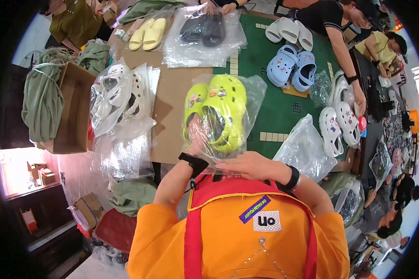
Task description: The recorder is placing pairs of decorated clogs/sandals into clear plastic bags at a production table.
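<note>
A pair of lime-green clogs [226, 100] with small charms lies inside a clear plastic bag [255, 95], directly in front of me. Reaching in at the bag's near end, my left hand [198, 135] grips the left clog at its foot opening; its fingertips are hidden by the shoe. My right hand [249, 165] lies across the bag's near edge, fingers together and pointing left, with the film at its fingers. A black band circles each wrist.
Bagged white clogs [116, 95] lie left, beside a cardboard box [72, 109]. Yellow slides [148, 33] and bagged dark slides [202, 29] stand far. To the right are blue clogs [282, 65], white clogs [330, 131] and a plastic bag [307, 149]. A co-worker's arm [344, 53] reaches in there.
</note>
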Demonstrator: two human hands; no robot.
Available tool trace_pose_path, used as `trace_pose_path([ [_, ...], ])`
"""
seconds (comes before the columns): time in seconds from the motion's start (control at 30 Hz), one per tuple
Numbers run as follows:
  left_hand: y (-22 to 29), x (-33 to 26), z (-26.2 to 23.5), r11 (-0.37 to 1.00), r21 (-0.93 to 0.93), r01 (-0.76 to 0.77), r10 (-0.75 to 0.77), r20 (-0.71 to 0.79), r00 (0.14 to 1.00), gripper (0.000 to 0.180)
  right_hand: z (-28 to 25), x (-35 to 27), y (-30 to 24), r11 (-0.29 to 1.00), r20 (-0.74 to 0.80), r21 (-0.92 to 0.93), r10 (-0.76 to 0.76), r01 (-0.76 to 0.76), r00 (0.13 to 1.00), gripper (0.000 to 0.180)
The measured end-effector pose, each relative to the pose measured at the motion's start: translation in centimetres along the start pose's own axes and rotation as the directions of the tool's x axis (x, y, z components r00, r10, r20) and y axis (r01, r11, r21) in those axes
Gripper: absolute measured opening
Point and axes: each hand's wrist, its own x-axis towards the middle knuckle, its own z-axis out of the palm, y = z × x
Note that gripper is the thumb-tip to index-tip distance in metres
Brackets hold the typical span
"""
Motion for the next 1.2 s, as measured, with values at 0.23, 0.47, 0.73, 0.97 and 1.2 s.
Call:
trace_pose_path([
  [0.23,3.9,0.2,-0.8,0.978,0.202,0.050,-0.005,-0.218,0.976,0.025,1.3,-6.3,5.0,0.956,-0.566,-0.057,0.205,-0.286,0.798,0.050],
  [0.47,2.9,0.9,1.8,0.954,0.299,0.036,0.021,-0.185,0.983,0.025,7.1,-5.2,12.3,0.819,-0.667,0.314,0.550,-0.480,0.502,0.023],
  [0.73,-0.3,2.8,5.6,0.818,0.575,-0.025,0.009,0.031,0.999,0.031,8.0,-4.6,13.3,0.813,-0.553,0.400,0.582,-0.423,0.596,0.022],
  [0.97,-0.8,3.7,5.5,0.849,0.527,-0.043,-0.009,0.095,0.995,0.025,8.5,-5.8,13.4,0.727,-0.490,0.503,0.685,-0.467,0.539,0.020],
  [1.2,-0.8,5.9,5.3,0.803,0.576,-0.154,0.181,0.010,0.983,0.027,9.1,-5.3,12.9,0.739,-0.502,0.470,0.673,-0.482,0.543,0.016],
])
